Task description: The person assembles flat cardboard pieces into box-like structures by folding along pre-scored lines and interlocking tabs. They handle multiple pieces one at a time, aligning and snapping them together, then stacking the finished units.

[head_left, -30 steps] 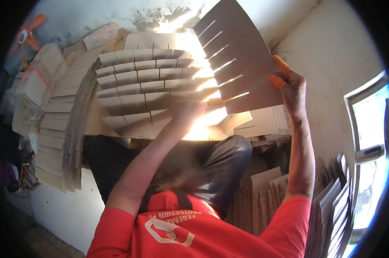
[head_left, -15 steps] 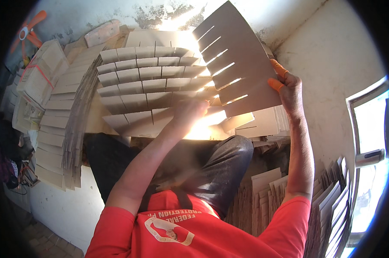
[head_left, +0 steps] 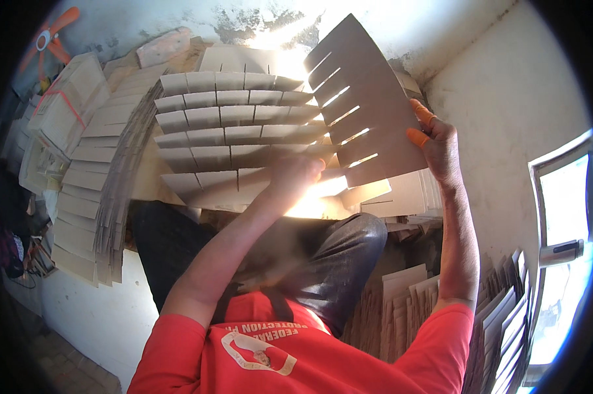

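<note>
My right hand [head_left: 437, 146], with orange covers on its fingertips, grips the outer edge of a slotted cardboard sheet [head_left: 374, 111]. The sheet stands tilted, its slots facing left toward a set of upright cardboard strips [head_left: 237, 117]. These strips stand in roughly parallel rows, each with slits along its upper edge. At the right end of the nearer rows, my left hand [head_left: 297, 172] is closed in a pinch on a strip's end. Strong glare and the hand itself partly hide the fingertips and where the sheet meets the strips.
Overlapping cardboard pieces [head_left: 89, 177] lie stacked on the left, beside a pale box [head_left: 70, 108] with a red band. An orange fan [head_left: 45, 41] is at the far left. More cardboard sheets [head_left: 408, 295] stand at the lower right, near a bright window [head_left: 565, 197].
The view has shifted slightly. The slotted sheet in my right hand sits a little lower and closer over the strip ends. My left hand keeps its place at the nearer rows.
</note>
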Demonstrator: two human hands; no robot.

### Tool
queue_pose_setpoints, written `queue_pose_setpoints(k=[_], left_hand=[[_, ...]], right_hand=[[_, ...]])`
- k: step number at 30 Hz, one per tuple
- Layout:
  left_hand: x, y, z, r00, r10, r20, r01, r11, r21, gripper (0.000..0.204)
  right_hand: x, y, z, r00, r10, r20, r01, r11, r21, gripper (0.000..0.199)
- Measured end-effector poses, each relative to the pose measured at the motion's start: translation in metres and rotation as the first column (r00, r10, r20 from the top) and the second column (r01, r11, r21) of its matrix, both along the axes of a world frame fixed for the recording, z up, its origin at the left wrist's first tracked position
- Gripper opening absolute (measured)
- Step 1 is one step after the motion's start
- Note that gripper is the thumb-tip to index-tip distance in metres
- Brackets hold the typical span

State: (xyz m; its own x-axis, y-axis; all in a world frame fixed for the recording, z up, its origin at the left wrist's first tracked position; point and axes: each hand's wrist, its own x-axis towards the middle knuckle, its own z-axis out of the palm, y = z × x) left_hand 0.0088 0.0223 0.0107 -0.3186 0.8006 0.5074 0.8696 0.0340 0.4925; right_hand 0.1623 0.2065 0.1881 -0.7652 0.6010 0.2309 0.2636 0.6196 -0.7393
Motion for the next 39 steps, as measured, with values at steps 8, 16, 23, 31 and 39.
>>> queue_pose_setpoints(k=[8,16,23,31,39], left_hand=[[0.002,-0.004,0.016,0.998,0.002,0.063,0.006,0.991,-0.132,0.013],[0.000,-0.002,0.010,0.997,-0.018,0.071,0.027,0.991,-0.132,0.015],[-0.002,-0.002,0.006,0.999,-0.001,0.046,0.007,0.991,-0.133,0.013],[0.001,0.002,0.004,0.997,-0.013,0.080,0.022,0.994,-0.103,0.011],[-0.003,0.002,0.015,0.999,-0.021,0.032,0.028,0.978,-0.208,0.012]], right_hand=[[-0.015,0.011,-0.018,0.995,0.095,0.042,-0.092,0.994,-0.058,0.060],[-0.032,0.011,-0.053,0.950,0.165,0.266,-0.215,0.962,0.169,0.060],[-0.031,-0.029,-0.034,0.927,0.131,0.352,-0.121,0.991,-0.050,0.071],[-0.024,-0.017,-0.052,0.938,0.171,0.302,-0.138,0.982,-0.127,0.079],[-0.023,-0.026,-0.042,0.899,0.291,0.326,-0.255,0.955,-0.149,0.082]])
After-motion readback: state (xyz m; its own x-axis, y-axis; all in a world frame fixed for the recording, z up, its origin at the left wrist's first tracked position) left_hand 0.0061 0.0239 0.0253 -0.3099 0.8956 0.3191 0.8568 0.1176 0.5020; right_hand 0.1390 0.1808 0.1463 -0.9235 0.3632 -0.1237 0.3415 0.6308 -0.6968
